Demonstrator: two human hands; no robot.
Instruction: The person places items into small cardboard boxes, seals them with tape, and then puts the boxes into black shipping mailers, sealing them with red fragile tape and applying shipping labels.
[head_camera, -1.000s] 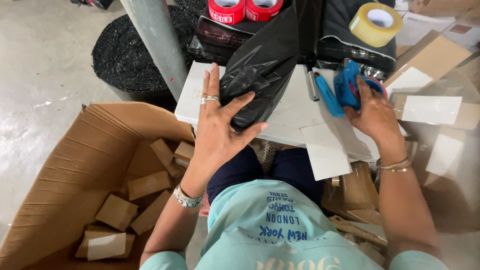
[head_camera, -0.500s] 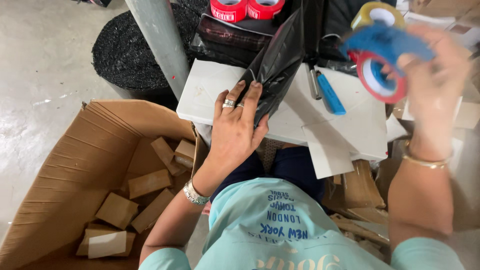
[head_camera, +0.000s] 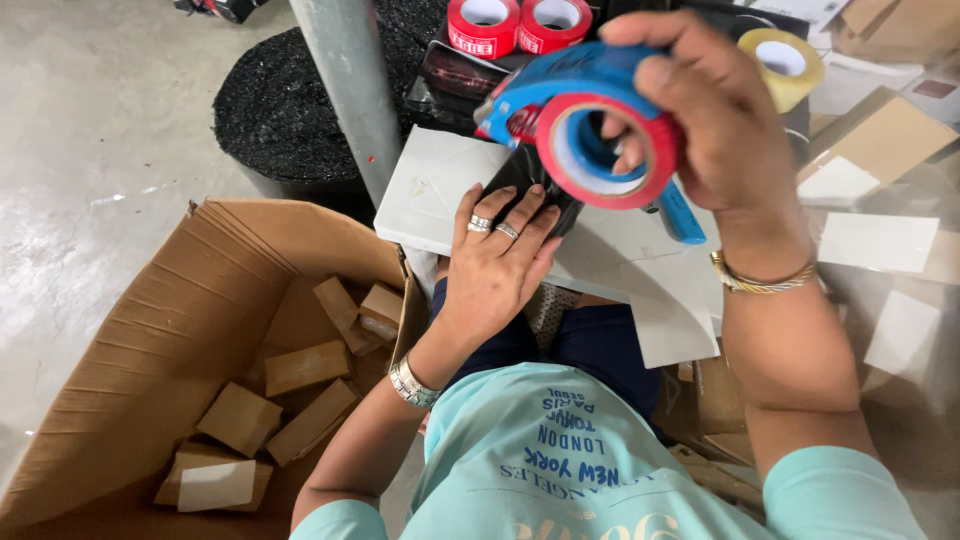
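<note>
My right hand (head_camera: 705, 110) holds a blue tape dispenser (head_camera: 575, 105) loaded with a red tape roll, lifted high above the white board (head_camera: 430, 185) on my lap. My left hand (head_camera: 495, 265), with rings and a silver bracelet, presses flat on a black plastic bag (head_camera: 520, 170) that lies on the board. Most of the bag is hidden behind the dispenser and my left hand.
An open cardboard box (head_camera: 190, 350) with several small brown packets stands at my left. Two red tape rolls (head_camera: 515, 25) and a yellowish roll (head_camera: 785, 60) lie beyond the board. A grey pole (head_camera: 350, 90) rises at the back. Flat cartons and white sheets lie at right.
My right hand picked the blue dispenser up from the board and carried it up and leftward over the bag. My left hand slid nearer me while pressing the bag.
</note>
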